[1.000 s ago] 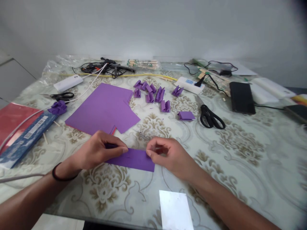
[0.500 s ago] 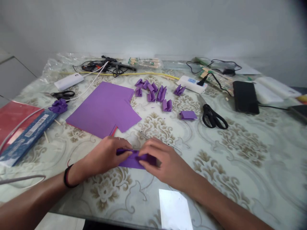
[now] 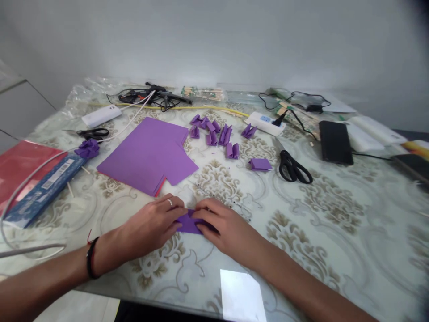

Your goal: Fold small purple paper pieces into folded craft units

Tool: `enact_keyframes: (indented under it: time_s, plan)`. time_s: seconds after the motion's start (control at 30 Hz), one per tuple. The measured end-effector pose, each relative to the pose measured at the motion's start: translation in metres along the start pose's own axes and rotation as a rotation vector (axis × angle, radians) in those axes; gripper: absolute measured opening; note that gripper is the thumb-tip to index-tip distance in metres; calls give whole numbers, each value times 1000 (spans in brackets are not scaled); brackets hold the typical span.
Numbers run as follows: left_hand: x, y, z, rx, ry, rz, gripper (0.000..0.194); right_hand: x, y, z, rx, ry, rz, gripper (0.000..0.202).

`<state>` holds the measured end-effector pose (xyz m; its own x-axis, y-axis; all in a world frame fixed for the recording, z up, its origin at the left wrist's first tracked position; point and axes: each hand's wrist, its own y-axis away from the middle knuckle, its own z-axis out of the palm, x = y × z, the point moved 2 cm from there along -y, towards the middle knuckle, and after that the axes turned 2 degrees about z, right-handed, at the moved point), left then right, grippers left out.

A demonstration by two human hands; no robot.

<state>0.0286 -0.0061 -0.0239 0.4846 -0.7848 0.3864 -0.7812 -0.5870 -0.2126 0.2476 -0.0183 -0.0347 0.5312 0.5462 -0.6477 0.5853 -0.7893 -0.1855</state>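
Note:
A folded piece of purple paper (image 3: 190, 223) lies on the table near its front edge, mostly covered by my hands. On its left end, my left hand (image 3: 157, 223) pinches it, a ring on one finger. My right hand (image 3: 219, 223) grips the right end, thumb below and fingers above along the upper edge. Just beyond my left hand is a stack of purple paper sheets (image 3: 147, 152) with red showing under it. Farther off sit several small folded purple pieces (image 3: 225, 135), and one flatter folded piece (image 3: 260, 164) lies to their right.
Black-handled scissors (image 3: 293, 167) lie right, near a black phone (image 3: 335, 143) and a white power strip (image 3: 266, 123). Another pair of scissors (image 3: 93, 133), a crumpled purple paper piece (image 3: 87, 148) and a blue package (image 3: 47, 190) are left. Cables (image 3: 157, 96) lie at the back.
My left fingers have flattened down over the left part of the paper, covering more of it. My right hand has stayed at the right end. The head view has shifted slightly.

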Motion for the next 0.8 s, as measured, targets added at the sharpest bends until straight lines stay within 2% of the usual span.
enact_keyframes:
  time_s: [0.13,0.23,0.37,0.47,0.6,0.67,0.77,0.8]
  plan:
    - [-5,17,3,98,-54,-89,26,-1,9,2,66,86,-124,26]
    - [-6,24,5,118,-83,-122,23,2,16,5,49,205,-200,34]
    - [-6,28,5,124,-117,-79,22,4,26,8,24,334,-269,37]
    - [-4,31,4,102,-100,2,24,5,32,6,-5,341,-246,39]
    - [-1,34,3,44,-16,10,29,5,36,6,-76,374,-215,44]
    - [1,36,2,10,-5,-11,32,5,39,6,-28,379,-212,48]
    - [5,38,2,-22,-10,-4,37,4,41,6,-49,395,-232,49]
    - [6,39,2,-48,-8,11,40,4,40,6,-109,409,-225,49]
